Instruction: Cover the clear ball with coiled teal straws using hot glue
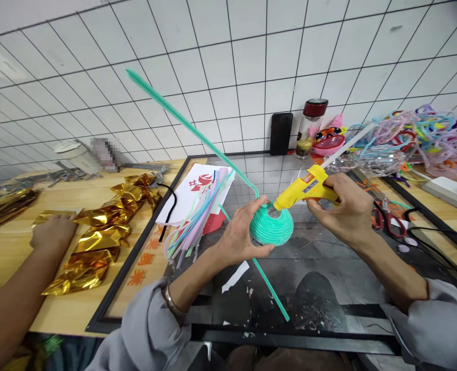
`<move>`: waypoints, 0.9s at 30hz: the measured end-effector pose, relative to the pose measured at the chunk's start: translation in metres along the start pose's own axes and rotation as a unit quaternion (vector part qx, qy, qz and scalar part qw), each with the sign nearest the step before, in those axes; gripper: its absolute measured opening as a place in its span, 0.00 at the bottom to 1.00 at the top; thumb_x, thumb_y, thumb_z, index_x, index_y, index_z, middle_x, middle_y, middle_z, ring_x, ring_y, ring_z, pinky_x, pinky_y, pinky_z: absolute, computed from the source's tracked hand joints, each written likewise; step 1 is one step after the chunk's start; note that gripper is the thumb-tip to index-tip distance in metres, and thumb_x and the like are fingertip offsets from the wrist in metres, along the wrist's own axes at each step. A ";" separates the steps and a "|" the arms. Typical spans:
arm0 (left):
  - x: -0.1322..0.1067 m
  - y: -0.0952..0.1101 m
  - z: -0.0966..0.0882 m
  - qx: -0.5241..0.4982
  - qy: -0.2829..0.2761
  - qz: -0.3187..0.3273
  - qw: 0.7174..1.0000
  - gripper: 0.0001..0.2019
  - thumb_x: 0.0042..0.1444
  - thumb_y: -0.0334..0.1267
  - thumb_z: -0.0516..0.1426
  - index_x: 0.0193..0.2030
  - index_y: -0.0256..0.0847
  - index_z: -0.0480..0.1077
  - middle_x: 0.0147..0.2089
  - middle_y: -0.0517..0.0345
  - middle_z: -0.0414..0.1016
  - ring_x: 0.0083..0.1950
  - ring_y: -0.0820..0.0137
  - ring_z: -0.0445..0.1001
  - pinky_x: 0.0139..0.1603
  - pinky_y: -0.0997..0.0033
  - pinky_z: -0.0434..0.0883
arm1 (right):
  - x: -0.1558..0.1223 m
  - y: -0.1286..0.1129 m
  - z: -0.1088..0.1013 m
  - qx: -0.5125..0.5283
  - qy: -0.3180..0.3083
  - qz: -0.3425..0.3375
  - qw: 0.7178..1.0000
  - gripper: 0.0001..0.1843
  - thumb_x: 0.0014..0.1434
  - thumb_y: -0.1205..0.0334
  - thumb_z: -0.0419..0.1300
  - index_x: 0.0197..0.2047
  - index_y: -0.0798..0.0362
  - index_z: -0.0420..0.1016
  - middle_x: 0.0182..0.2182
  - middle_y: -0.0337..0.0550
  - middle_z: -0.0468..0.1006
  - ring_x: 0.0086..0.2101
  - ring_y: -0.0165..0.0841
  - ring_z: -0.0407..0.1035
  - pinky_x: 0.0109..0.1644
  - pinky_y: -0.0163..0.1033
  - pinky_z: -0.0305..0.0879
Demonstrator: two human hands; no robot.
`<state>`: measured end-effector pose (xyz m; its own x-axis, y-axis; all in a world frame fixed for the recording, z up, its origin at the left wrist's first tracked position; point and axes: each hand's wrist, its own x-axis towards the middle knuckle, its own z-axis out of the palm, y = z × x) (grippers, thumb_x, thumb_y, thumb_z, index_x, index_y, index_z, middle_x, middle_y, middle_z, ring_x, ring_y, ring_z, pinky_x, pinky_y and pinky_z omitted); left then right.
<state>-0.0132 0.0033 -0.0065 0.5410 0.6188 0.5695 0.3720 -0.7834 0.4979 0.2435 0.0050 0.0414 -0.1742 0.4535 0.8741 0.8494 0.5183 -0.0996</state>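
Note:
My left hand (pixel 246 232) grips a round, hollow shape coiled from green pipe cleaner (pixel 272 229), with an opening at its top. One long green stem (pixel 190 126) sticks out from it up to the left, and another green pipe cleaner (pixel 269 288) shows below it. In my right hand (pixel 346 206) is a yellow hot glue gun (pixel 305 188), with a white glue stick (pixel 348 144) jutting from its back. The nozzle is at the rim of the coil's opening; whether it touches cannot be made out.
Loose pipe cleaners (pixel 201 216) lie on white paper (pixel 178 193). Behind stand a phone (pixel 281 134) and a glass bottle (pixel 308 131). Red scissors (pixel 391 222), cables and a pipe cleaner heap (pixel 425 139) are at right. At left, another person's hand (pixel 54 230) touches gold foil (pixel 100 247).

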 end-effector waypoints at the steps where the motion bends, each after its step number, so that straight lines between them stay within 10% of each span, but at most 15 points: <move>1: 0.000 0.000 0.000 -0.003 0.000 0.000 1.000 0.54 0.47 0.39 0.69 0.75 0.48 0.43 0.70 0.43 0.65 0.67 0.47 0.69 0.66 0.41 0.68 | 0.000 0.000 0.000 -0.003 0.003 -0.001 1.000 0.08 0.53 0.65 0.61 0.37 0.47 0.67 0.28 0.41 0.75 0.28 0.36 0.71 0.29 0.41 0.64; 27: 0.000 -0.002 -0.002 -0.006 -0.010 0.015 1.000 0.55 0.46 0.39 0.69 0.75 0.49 0.42 0.71 0.42 0.64 0.68 0.46 0.68 0.67 0.40 0.67 | 0.000 0.003 -0.003 -0.001 -0.012 0.026 1.000 0.06 0.57 0.62 0.62 0.36 0.47 0.67 0.29 0.42 0.76 0.29 0.37 0.71 0.30 0.42 0.63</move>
<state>-0.0157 0.0051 -0.0067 0.5673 0.5934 0.5710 0.3456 -0.8009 0.4890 0.2472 0.0045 0.0426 -0.1417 0.4972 0.8560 0.8588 0.4918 -0.1435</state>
